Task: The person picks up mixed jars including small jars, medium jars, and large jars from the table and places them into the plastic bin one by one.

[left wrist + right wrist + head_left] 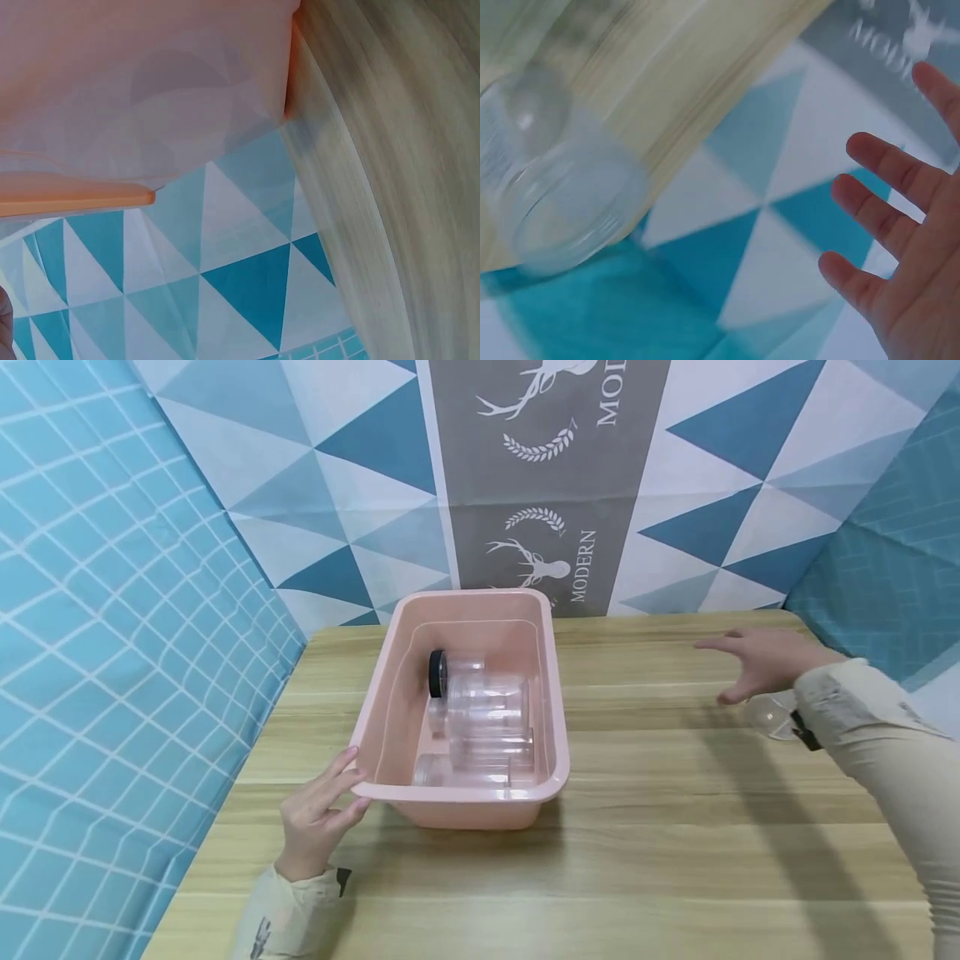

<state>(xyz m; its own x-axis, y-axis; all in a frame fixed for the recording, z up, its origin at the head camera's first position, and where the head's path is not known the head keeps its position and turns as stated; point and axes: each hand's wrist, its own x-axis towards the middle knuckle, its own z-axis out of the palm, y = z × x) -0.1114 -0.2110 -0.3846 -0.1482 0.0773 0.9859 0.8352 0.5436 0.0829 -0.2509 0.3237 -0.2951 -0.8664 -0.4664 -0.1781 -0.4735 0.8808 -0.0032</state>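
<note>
A pink plastic tub [557, 710] stands on the table. Several clear jars [487, 702] lie inside, overlapping, and a black lid [437, 673] shows on one at the left. At the tub's near left corner, my left hand [318, 814] holds the rim between fingers and thumb. The left wrist view catches the tub's wall [247, 90] but barely any of that hand. Far to the right, my right hand [776, 660] is in the air with fingers spread, holding nothing. Just below it lies another clear jar [577, 202], partly behind the sleeve in the head view.
The wood-grain table [637, 860] ends at a back wall of triangle-patterned cloth [375, 468]. Blue grid-patterned cloth [112, 610] rises along the left side, and teal cloth [892, 585] along the right. The clear jar on the right is near the table's edge.
</note>
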